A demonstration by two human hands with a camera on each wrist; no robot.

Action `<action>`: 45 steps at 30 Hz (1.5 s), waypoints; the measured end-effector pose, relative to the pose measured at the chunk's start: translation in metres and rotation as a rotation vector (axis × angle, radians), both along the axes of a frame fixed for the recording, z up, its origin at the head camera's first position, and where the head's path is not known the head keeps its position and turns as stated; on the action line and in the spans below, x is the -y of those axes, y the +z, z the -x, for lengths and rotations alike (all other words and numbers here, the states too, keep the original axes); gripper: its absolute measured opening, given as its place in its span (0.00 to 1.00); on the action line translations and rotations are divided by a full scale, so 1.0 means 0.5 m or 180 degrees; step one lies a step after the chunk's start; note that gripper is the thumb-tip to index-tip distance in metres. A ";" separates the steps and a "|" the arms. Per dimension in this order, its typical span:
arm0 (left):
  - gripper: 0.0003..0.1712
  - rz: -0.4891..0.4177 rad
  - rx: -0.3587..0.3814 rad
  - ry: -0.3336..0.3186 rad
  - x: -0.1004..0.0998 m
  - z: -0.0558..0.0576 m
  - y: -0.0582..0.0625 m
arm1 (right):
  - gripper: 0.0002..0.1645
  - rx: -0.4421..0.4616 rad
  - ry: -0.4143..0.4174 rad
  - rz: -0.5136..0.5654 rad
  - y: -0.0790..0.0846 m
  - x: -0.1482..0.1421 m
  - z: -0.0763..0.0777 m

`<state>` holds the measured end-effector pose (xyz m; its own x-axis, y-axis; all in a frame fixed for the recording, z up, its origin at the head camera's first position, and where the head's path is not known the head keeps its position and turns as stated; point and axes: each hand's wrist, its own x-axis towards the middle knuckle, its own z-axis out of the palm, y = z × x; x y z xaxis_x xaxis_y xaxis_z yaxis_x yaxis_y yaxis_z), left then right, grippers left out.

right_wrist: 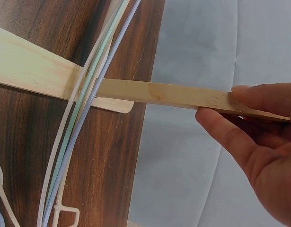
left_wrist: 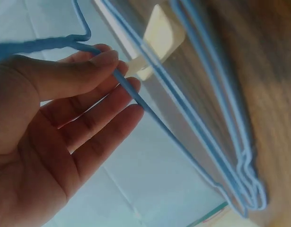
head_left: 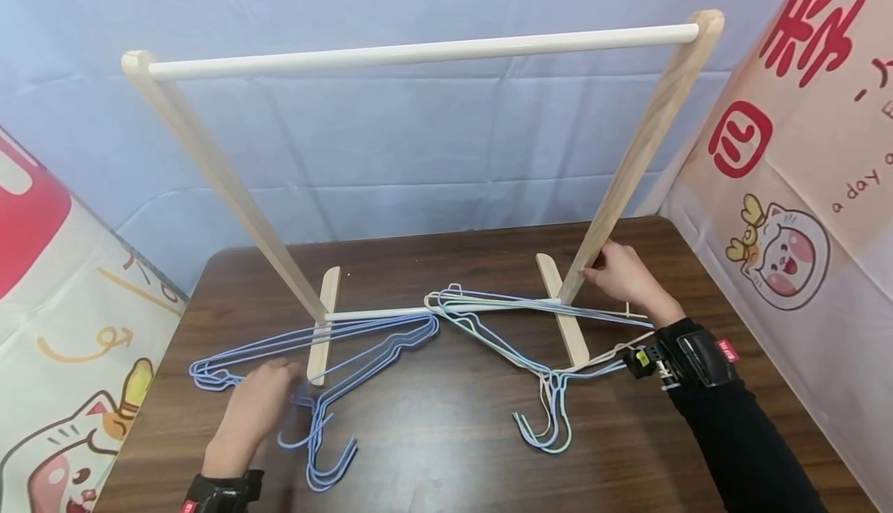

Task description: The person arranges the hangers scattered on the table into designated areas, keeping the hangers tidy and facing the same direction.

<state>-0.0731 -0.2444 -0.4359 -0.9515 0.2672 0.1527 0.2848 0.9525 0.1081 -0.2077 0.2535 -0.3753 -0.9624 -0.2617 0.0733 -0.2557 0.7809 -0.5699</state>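
Note:
In the head view, my left hand point(head_left: 254, 404) is at the left-hand pile of blue wire hangers point(head_left: 322, 487), whose hooks point toward me. Thumb and fingertips pinch the wire of one blue hanger point(left_wrist: 162, 125) in the left wrist view, lifted apart from the others. On the other side, my right hand point(head_left: 631, 277) grips the low part of the right wooden post point(head_left: 645, 137) of a clothes rack. The right wrist view has thumb and forefinger on either edge of this post point(right_wrist: 173, 94). A second pile of pale blue, green and cream hangers point(head_left: 558, 408) lies across the rack's right foot.
The rack's white top rail point(head_left: 418, 53) spans both posts, and a lower white rail point(head_left: 380, 314) runs near the table. Its left foot point(head_left: 329, 292) sits beside the blue hangers. A dark wood table point(head_left: 446, 435) carries everything, with a pale blue cloth point(head_left: 391, 156) behind.

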 end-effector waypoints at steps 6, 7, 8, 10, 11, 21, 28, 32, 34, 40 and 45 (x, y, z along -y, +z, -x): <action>0.12 0.0030 0.0143 0.0016 0.000 0.004 0.021 | 0.17 0.0010 0.0006 -0.0001 0.001 0.001 0.000; 0.12 0.0034 0.0169 0.0017 0.000 0.004 0.023 | 0.17 0.0010 0.0007 0.0001 0.001 0.001 0.000; 0.11 0.0037 0.0207 0.0021 0.001 0.004 0.025 | 0.17 0.0012 0.0009 0.0003 0.001 0.001 0.000; 0.11 0.0029 0.0265 0.0012 0.000 0.004 0.030 | 0.17 0.0009 0.0014 0.0008 0.001 0.001 0.000; 0.11 0.0028 0.0289 0.0001 0.000 0.003 0.034 | 0.17 0.0008 0.0013 0.0009 0.001 0.001 0.000; 0.15 0.0009 0.0311 -0.0103 -0.003 -0.003 0.077 | 0.18 0.0013 0.0025 0.0032 0.000 -0.002 0.000; 0.20 -0.0011 0.0499 -0.0063 0.013 0.003 0.101 | 0.18 -0.0006 0.0028 0.0027 -0.003 -0.001 0.002; 0.19 -0.0102 0.0576 -0.0004 0.031 0.011 0.115 | 0.18 0.0013 0.0002 0.0025 -0.002 -0.002 0.001; 0.15 -0.0148 0.0603 0.0047 0.038 0.012 0.121 | 0.18 0.0020 -0.0007 0.0025 -0.001 -0.002 0.001; 0.05 -0.0336 0.0539 0.0057 0.043 0.011 0.137 | 0.18 0.0053 -0.0021 -0.0005 0.000 -0.002 0.003; 0.06 -0.0386 0.0405 -0.0028 0.036 0.017 0.148 | 0.18 0.0069 -0.0029 -0.0017 0.000 0.000 0.004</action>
<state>-0.0816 -0.2626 -0.3620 -0.9628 0.2626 0.0629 0.2699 0.9278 0.2577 -0.2096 0.2537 -0.3752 -0.9661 -0.2532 0.0510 -0.2362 0.7861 -0.5712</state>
